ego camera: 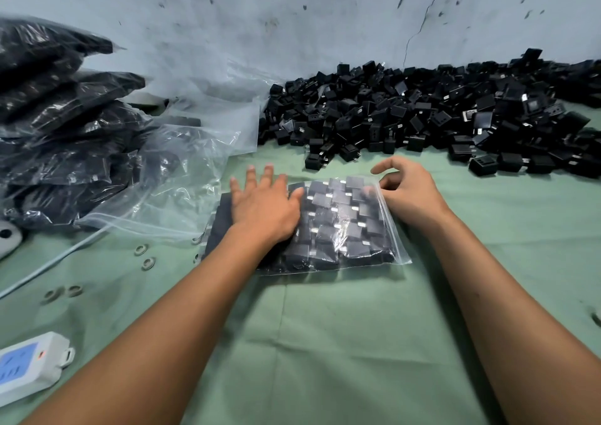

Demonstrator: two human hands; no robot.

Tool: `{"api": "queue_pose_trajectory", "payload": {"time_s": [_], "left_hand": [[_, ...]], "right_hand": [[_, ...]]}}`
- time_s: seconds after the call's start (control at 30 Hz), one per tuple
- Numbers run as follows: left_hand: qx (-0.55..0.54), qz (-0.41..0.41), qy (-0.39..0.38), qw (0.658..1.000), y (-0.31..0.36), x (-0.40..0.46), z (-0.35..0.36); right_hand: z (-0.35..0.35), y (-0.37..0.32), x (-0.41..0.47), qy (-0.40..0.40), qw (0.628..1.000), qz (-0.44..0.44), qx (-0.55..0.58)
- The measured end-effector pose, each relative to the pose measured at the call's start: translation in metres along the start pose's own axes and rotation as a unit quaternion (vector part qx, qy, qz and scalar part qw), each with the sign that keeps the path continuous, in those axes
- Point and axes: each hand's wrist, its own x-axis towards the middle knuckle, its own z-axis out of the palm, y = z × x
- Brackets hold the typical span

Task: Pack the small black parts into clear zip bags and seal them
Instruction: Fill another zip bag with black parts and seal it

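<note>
The filled bag (338, 226) lies at the centre of the green cloth (341, 343), with the loose pile of black parts (439, 115) at one o'clock. The left hand (265, 205) presses flat on it, fingers spread; the right hand (408, 192) pinches the bag's edge at three o'clock. If trapped air stays in, the seal may pop open and the parts could spill

Clear zip bag (341, 229) lies flat, filled with small black parts in rows. Loose black parts (439, 112) heaped just behind it. Filled bags (58, 125) stacked to its left.
</note>
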Motion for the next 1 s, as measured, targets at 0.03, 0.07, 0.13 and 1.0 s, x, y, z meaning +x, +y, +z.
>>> {"api": "queue_pose_trajectory", "payload": {"time_s": [0.03, 0.07, 0.13, 1.0], "left_hand": [[-0.009, 0.027, -0.002, 1.0, 0.009, -0.001, -0.002], [-0.018, 0.057, -0.008, 0.998, 0.019, -0.002, -0.003], [-0.023, 0.105, -0.021, 0.994, 0.038, -0.004, -0.001], [-0.054, 0.117, -0.053, 0.99, 0.064, -0.019, 0.006]], "right_hand": [[0.0, -0.001, 0.0, -0.002, 1.0, 0.0, 0.001], [0.001, -0.001, 0.0, -0.002, 1.0, -0.001, 0.0], [0.001, 0.0, 0.0, -0.002, 1.0, -0.006, 0.002], [-0.04, 0.002, 0.004, -0.235, 0.97, 0.06, -0.003]]}}
